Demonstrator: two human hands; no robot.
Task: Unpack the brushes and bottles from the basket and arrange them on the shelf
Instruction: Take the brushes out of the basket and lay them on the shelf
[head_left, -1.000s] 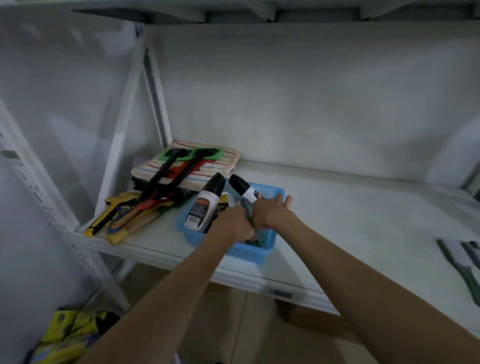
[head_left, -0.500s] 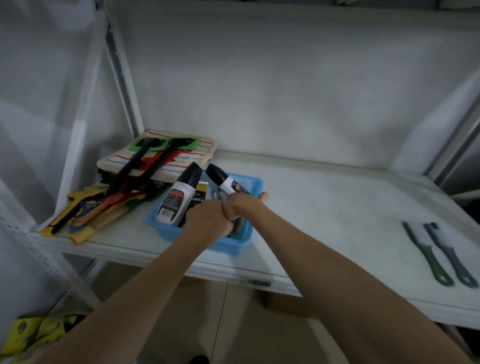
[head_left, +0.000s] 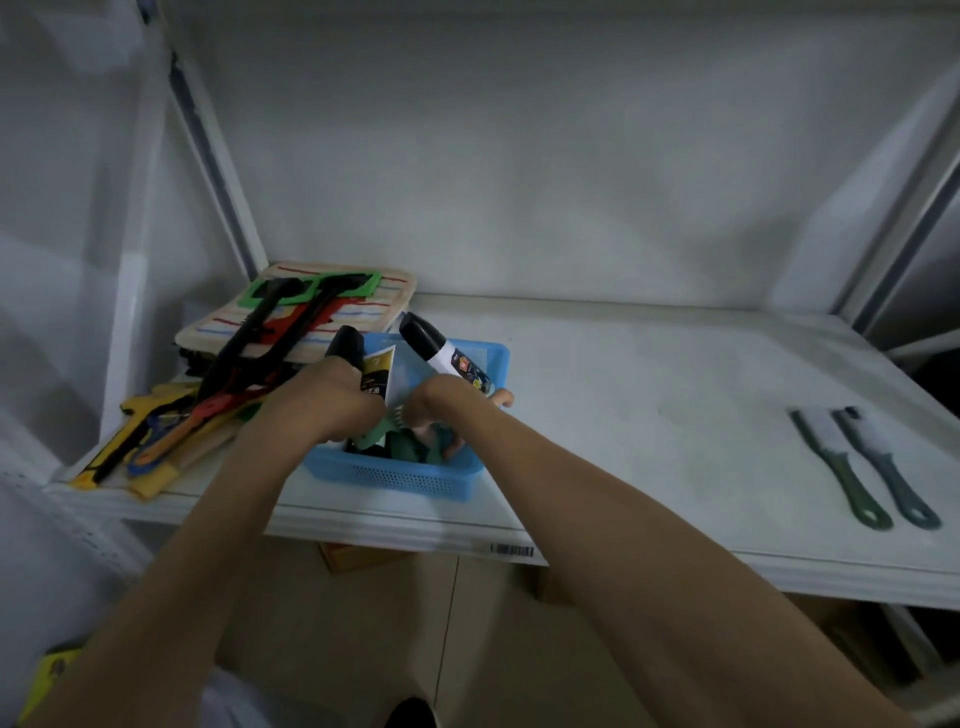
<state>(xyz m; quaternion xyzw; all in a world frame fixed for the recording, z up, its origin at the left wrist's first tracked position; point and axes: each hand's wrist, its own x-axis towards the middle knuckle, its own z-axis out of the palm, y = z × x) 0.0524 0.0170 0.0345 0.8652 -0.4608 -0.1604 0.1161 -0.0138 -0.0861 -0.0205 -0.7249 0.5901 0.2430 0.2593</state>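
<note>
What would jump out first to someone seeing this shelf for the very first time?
The bright blue basket near the shelf's front edge, with both hands in it: the left hand beside a black-capped bottle, the right hand by a white bottle with a black cap. To the left lies a pile of colourful long-handled tools over a striped cloth. Far right, two green-handled brushes lie side by side.

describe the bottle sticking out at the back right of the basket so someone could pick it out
On the white shelf, find the blue basket near the front left. The bottle leans out over its back right, above the right hand. Unlike the other black-capped bottle, its white body shows.
</note>
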